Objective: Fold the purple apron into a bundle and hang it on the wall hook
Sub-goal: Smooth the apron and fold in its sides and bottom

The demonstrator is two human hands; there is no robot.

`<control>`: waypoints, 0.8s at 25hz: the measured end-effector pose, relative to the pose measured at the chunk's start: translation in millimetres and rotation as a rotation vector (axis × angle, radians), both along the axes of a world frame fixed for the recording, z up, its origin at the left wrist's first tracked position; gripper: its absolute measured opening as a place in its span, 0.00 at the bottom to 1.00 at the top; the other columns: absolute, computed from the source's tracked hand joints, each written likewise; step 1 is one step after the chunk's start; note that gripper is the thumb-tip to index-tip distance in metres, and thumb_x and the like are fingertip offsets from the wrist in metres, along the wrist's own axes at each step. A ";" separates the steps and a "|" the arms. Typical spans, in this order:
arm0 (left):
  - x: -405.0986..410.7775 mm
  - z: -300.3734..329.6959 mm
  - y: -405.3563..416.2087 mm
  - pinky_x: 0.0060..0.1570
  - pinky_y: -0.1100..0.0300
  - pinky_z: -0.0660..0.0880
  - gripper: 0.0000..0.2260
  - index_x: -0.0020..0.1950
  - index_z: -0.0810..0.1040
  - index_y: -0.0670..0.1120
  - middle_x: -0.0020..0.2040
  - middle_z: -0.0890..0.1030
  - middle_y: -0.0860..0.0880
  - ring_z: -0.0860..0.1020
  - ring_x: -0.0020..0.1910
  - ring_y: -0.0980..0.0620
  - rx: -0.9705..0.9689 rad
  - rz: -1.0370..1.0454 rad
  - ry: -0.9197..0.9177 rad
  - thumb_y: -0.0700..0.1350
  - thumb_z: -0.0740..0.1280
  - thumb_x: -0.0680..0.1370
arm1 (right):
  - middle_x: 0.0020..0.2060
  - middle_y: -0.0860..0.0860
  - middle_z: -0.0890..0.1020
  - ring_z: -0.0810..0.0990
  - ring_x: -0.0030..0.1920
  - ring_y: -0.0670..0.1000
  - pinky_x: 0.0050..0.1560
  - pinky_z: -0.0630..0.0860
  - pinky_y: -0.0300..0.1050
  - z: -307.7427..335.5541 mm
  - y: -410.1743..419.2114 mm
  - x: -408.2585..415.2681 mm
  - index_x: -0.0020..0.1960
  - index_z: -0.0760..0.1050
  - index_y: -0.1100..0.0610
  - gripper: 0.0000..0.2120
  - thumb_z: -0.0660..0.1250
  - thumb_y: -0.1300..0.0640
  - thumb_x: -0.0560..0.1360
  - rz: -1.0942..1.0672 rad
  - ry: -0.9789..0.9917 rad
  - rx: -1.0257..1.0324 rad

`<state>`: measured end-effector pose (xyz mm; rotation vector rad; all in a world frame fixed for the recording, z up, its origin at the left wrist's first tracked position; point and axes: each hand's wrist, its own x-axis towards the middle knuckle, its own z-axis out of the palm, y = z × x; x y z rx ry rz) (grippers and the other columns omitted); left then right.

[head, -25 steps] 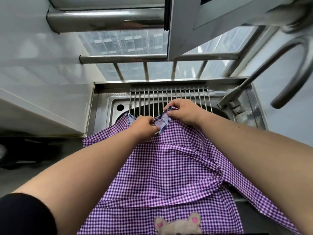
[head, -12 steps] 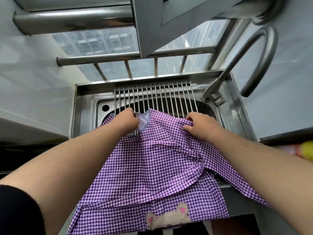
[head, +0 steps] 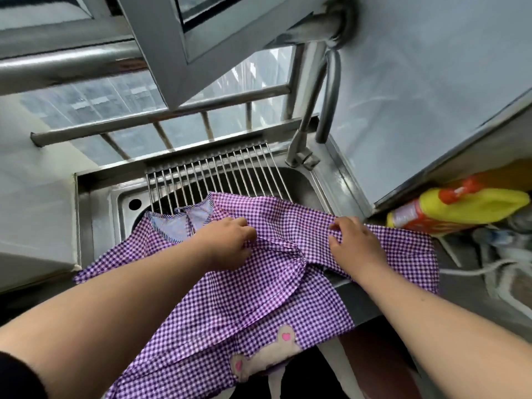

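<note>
Your left hand (head: 227,243) and right hand (head: 352,240) each pinch the purple checked cloth apron (head: 259,283), spread mid-frame over the steel sink (head: 95,197), long axis running toward you, unfolded

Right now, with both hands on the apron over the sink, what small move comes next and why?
Probably fold the right side over the middle: the apron lies spread, unfolded, and the right hand and left hand already pinch its cloth.
</note>
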<state>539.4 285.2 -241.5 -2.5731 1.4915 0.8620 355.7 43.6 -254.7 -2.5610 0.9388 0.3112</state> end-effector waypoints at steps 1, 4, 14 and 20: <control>-4.9 0.7 -4.5 0.64 0.47 0.77 0.17 0.69 0.76 0.57 0.63 0.76 0.53 0.76 0.63 0.49 0.018 -0.039 -0.003 0.57 0.63 0.81 | 0.62 0.52 0.78 0.78 0.63 0.57 0.63 0.75 0.53 -1.6 -4.7 -14.7 0.64 0.76 0.53 0.12 0.66 0.51 0.82 -0.063 -0.013 -0.013; -12.5 3.3 -12.7 0.66 0.48 0.76 0.20 0.74 0.74 0.58 0.66 0.76 0.54 0.75 0.65 0.50 0.047 -0.097 -0.034 0.54 0.64 0.81 | 0.57 0.55 0.81 0.81 0.58 0.60 0.56 0.76 0.53 -5.3 -16.9 -55.4 0.56 0.79 0.53 0.08 0.66 0.52 0.80 -0.320 -0.005 0.004; -47.4 21.0 -42.3 0.64 0.49 0.78 0.20 0.73 0.75 0.57 0.68 0.76 0.52 0.76 0.64 0.50 0.066 -0.102 -0.115 0.52 0.66 0.80 | 0.73 0.60 0.71 0.70 0.72 0.65 0.74 0.68 0.61 -17.5 -72.5 -155.0 0.74 0.67 0.53 0.28 0.69 0.51 0.76 -0.764 0.116 -0.007; -78.0 27.1 -69.1 0.62 0.48 0.79 0.18 0.71 0.76 0.57 0.67 0.76 0.53 0.76 0.63 0.49 0.078 -0.058 -0.098 0.51 0.67 0.80 | 0.54 0.57 0.83 0.79 0.52 0.62 0.51 0.75 0.52 5.8 -84.5 -159.5 0.56 0.80 0.54 0.12 0.65 0.48 0.79 -0.616 0.113 0.092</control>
